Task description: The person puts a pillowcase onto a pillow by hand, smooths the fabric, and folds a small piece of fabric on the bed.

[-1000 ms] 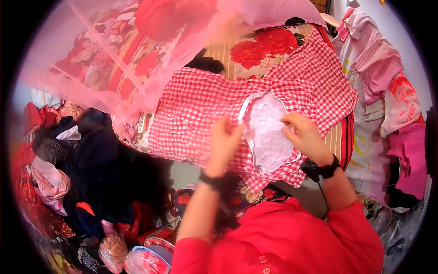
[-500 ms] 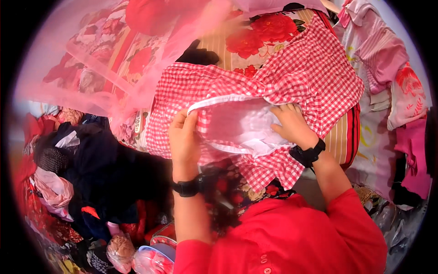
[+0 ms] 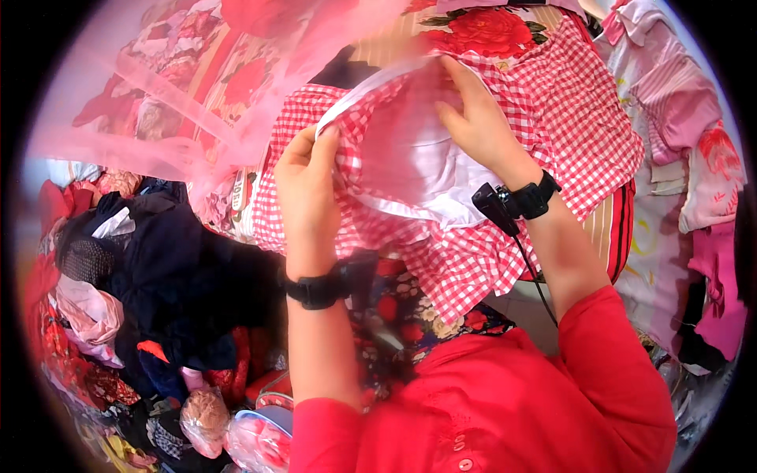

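Observation:
A red-and-white checked garment [image 3: 583,118] with a white lining [image 3: 441,169] lies spread over the bedding in front of me. Its white-edged opening gapes wide. At the opening's left side, my left hand [image 3: 306,177] pinches the white edge between thumb and fingers. My right hand [image 3: 481,122] is at the far side of the opening, its index finger stretched up to the far edge and its thumb apart; the other fingertips are partly hidden by cloth. Both wrists carry black straps, and a small black device [image 3: 495,205] with a cable sits on the right one.
Sheer pink netting [image 3: 189,102] hangs across the upper left. Dark clothes [image 3: 181,268] are heaped at the left, above bagged items [image 3: 260,437]. Flowered bedding [image 3: 489,35] lies beneath the garment. Pink clothes [image 3: 678,87] line the right side.
My right hand has moved up and away, from the opening's right end to its far edge. The far edge is lifted and the opening is wider. My left hand keeps its pinch, slightly higher.

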A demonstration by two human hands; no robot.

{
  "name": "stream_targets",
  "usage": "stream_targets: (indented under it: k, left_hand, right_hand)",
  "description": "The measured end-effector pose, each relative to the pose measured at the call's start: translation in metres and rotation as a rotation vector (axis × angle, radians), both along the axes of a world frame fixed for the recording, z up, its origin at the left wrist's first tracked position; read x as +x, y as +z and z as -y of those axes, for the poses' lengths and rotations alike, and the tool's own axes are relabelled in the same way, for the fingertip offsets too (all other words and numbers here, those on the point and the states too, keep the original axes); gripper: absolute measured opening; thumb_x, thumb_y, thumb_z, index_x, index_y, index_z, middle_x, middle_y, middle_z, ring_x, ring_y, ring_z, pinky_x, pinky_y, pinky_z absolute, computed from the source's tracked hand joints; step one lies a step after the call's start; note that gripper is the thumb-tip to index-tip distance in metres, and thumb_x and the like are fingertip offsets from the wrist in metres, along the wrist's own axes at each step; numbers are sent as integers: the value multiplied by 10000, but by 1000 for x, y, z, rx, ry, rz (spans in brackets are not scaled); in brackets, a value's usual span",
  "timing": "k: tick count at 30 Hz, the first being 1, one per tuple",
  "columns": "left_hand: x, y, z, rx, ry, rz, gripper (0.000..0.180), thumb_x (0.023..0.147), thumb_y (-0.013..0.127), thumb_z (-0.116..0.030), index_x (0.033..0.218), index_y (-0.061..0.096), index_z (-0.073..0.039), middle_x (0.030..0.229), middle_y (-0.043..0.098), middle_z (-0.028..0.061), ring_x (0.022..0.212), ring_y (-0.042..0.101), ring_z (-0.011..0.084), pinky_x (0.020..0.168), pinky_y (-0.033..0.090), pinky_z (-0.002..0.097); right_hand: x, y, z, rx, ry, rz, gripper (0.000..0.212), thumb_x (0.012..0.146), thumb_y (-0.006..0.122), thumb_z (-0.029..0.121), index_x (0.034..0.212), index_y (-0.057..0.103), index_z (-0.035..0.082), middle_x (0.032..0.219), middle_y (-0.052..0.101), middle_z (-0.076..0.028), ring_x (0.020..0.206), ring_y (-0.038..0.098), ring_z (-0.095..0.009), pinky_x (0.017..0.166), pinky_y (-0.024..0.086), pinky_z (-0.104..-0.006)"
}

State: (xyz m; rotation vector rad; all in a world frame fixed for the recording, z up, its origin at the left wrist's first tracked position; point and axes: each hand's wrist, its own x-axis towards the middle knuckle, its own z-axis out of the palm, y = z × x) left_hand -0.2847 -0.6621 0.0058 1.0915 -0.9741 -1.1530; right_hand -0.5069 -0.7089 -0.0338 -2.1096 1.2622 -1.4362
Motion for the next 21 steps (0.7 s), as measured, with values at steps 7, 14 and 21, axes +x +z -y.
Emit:
stream_targets:
  k: [7,14,21]
  left_hand:
    - [9,-51,-10,147,-23,385,173,923,612,-128,992,634,29,724,590,-15,586,517,42,499,393,195]
    - [23,-100,-63,169,88,388,155,913,630,-136,963,633,11,801,639,12,682,549,51,578,427,197]
    - [-5,-94,-136,622,-357,425,330,915,643,-317,760,657,-26,629,601,5,524,538,75,482,420,231]
  right_hand:
    - [-29,-45,-43,347,238,-204,329,837,623,125,1133,606,-18,1126,619,-200,1046,607,-312,898,482,-369]
    - [-54,-58,-126,541,283,-287,300,807,694,130,1059,622,-14,981,627,-178,888,624,-313,782,506,-368]
    - [-32,-53,-143,524,234,-251,227,797,705,137,964,635,0,882,619,-133,739,630,-274,650,507,-354]
